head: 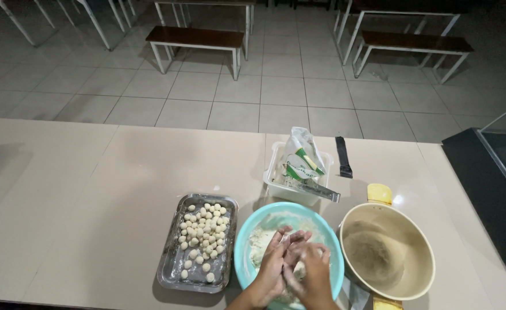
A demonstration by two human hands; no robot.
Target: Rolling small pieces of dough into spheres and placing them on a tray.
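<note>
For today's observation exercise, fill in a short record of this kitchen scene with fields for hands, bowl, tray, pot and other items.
hands: left hand and right hand pressed together over the bowl, apparently working a bit of dough
bowl: turquoise bowl with pale dough
tray: metal tray holding many small dough balls
pot: cream pot, yellow handles
other: white tub with a bag and tongs

Rectangular metal tray [170, 270] with small pale dough balls [202, 232] seen left on beige table [92, 183]. White plastic tub [276, 183] holding opened bag [300, 155] and metal tongs [319, 191]. Cream pot [388, 252] with yellow handles at right. Brown benches [195, 37] set on tiled floor [299, 86].
</note>
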